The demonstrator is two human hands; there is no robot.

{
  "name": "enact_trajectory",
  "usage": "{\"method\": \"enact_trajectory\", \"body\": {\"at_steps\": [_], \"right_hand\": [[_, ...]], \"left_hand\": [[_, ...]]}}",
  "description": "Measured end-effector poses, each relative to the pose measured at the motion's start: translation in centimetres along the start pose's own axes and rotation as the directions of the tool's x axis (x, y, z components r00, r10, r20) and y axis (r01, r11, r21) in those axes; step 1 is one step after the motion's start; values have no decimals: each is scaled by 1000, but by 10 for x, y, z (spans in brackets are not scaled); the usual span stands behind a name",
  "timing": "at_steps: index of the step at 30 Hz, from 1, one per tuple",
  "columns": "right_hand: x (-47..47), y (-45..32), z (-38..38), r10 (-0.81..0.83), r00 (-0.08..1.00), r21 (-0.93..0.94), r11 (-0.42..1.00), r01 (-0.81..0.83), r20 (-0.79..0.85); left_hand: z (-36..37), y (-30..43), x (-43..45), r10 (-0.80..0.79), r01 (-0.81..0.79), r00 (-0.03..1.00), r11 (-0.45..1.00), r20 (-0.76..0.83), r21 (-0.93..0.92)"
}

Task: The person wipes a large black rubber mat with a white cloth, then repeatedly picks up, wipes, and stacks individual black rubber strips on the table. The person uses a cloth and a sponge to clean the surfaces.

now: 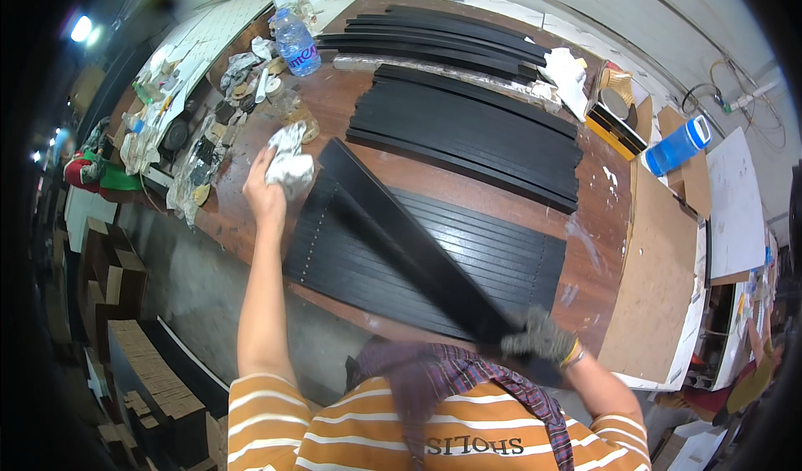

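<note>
My right hand (540,339), in a grey work glove, grips the near end of a long black board (413,239). The board slants up and leftward across the view, raised over a row of black slats (463,245) laid side by side. A line of small holes or dots runs near each end of that row. In my bare left hand (263,189) is a crumpled white cloth (291,164), close to the board's far end but apart from it. Farther back lies a stack of black boards (463,120).
More black strips (432,35) rest at the back of the brown table (595,239). At left stand a plastic water bottle (297,43) and a jar (301,123) among rags. Rightward are a blue bottle (678,146), an open box (617,117) and a cardboard sheet (655,270).
</note>
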State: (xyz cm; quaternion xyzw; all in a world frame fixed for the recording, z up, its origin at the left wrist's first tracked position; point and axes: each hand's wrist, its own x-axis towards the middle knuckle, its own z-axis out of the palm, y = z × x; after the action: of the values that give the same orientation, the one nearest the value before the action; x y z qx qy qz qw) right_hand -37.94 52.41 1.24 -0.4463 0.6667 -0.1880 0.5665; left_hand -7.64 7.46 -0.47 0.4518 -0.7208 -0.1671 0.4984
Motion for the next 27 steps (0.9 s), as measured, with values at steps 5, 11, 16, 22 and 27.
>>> {"method": "enact_trajectory", "body": {"at_steps": [5, 11, 16, 22, 27], "right_hand": [[51, -16, -80, -129, 863, -417, 904, -101, -488], [132, -20, -134, -242, 826, -590, 797, -130, -508], [166, -21, -138, -308, 791, -629, 768, -121, -528], [143, -45, -117, -159, 877, -432, 900, -61, -454], [120, -44, -86, -163, 923, -521, 852, -46, -348]], "left_hand": [[-15, 6, -99, 122, -130, 943, 992, 309, 6], [-5, 21, -164, 171, -285, 834, 948, 525, 143], [-4, 21, -158, 153, -258, 843, 956, 515, 137], [-8, 59, -161, 92, -249, 709, 960, 700, 126], [16, 104, -150, 21, -136, 653, 987, 757, 89]]}}
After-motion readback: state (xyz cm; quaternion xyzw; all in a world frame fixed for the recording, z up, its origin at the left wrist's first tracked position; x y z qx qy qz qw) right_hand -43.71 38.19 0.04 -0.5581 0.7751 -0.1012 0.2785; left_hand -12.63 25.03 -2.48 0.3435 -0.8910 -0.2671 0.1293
